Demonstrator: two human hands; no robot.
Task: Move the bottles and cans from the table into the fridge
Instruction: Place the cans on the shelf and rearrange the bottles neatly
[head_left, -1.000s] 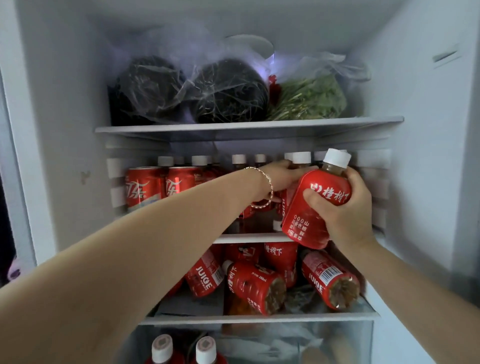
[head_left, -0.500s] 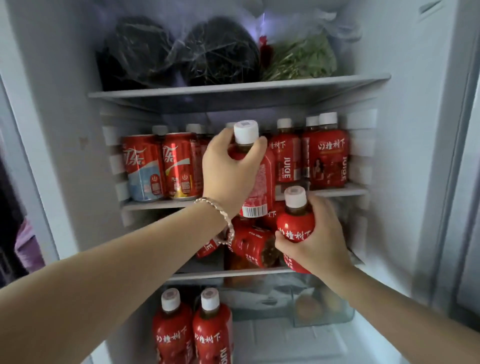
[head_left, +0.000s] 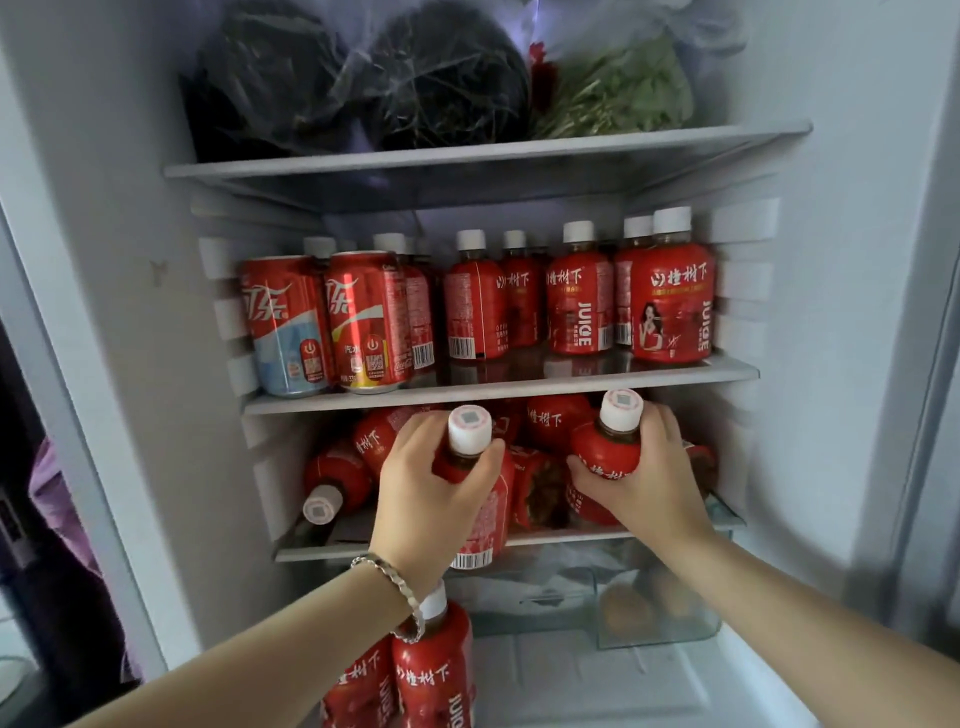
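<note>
Reaching into the open fridge (head_left: 857, 312), the person has a bottle in each grip. The left grip (head_left: 431, 504) is curled round the neck and shoulder of the left bottle (head_left: 483, 530), which is upright with its white cap up, just in front of the lower shelf (head_left: 322, 545). The right grip (head_left: 649, 483) wraps round the body of the right bottle (head_left: 605, 452), also upright, at the front right of the same shelf. Whether either base rests on anything I cannot tell. Behind them on that shelf, lying bottles (head_left: 337, 478) are heaped on their sides. On the middle shelf (head_left: 498, 389) above, two cans (head_left: 363, 322) stand at the left, and standing bottles (head_left: 576, 306) fill the rest up to the right wall. Two low bottles (head_left: 434, 670) stand near the fridge's bottom, under the left wrist, which wears a bracelet (head_left: 400, 587). Bagged greens (head_left: 618, 93) sit on the top shelf.
</note>
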